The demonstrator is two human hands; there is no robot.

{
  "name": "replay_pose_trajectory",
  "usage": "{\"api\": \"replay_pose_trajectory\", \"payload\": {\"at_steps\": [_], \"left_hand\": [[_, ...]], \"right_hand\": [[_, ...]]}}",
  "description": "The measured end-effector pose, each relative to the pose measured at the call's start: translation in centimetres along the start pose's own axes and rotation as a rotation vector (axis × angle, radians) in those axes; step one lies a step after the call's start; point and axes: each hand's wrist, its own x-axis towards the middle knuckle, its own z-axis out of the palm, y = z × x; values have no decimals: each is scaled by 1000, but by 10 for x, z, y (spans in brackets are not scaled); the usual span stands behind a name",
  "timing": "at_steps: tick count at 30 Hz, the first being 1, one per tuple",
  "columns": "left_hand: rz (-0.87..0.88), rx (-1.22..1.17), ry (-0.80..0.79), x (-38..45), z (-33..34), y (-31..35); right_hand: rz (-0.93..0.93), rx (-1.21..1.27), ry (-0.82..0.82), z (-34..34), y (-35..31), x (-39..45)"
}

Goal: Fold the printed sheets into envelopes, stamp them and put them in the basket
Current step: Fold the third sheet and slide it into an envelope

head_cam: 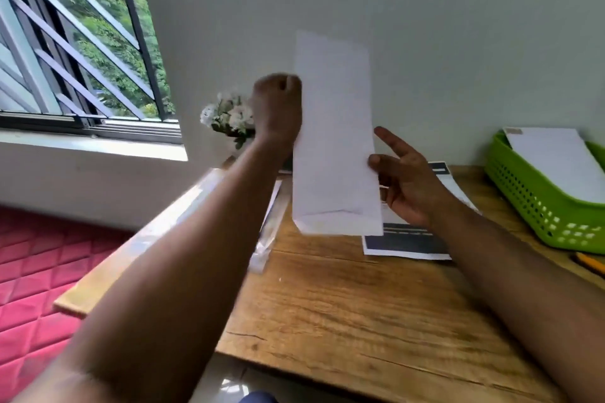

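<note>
Both arms raised: left hand [277,105] fisted, gripping the envelope's [334,141] left edge. Right hand [404,180] pinches its right edge, fingers splayed. Envelope upright, long axis vertical.

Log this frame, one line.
left hand grips envelope upright | right hand pinches edge | basket holds one envelope
</note>
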Motion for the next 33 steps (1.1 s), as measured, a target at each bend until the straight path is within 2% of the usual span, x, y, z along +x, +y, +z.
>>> {"api": "replay_pose_trajectory", "payload": {"at_steps": [2,4,5,6,8,12,15,22,25,28,30,33], "left_hand": [[-219,-283,-62,-14,24,-28],[-493,-571,-323,-37,43,-47],[-624,-625,-444,-49,49,-54],[-686,-641,-512,-59,54,-61],[-736,-702,-486,-68,63,-72],[-705,-856,-195,-55,68,-91],[-670,-933,-103,-51,66,-96],[-680,-1005,-154,-62,67,-86],[-714,-1073,-360,-67,60,-73],[-676,-1197,-556,-70,53,-63],[-638,-1257,-576,-70,52,-63],[-605,-1226,-547,-67,54,-68]], "right_hand": [[-28,-4,129,-17,-6,0],[-49,-84,245,-27,-5,0],[-54,-120,296,-30,-2,2],[-59,-133,331,-32,1,3],[-53,-133,334,-36,6,7],[27,-80,121,-37,13,11],[41,-72,70,-34,22,15],[-20,-109,304,-33,31,17],[-14,-104,336,-35,25,16],[82,-49,312,-35,20,14],[189,-31,253,-34,19,13],[301,-68,194,-34,16,9]]}}
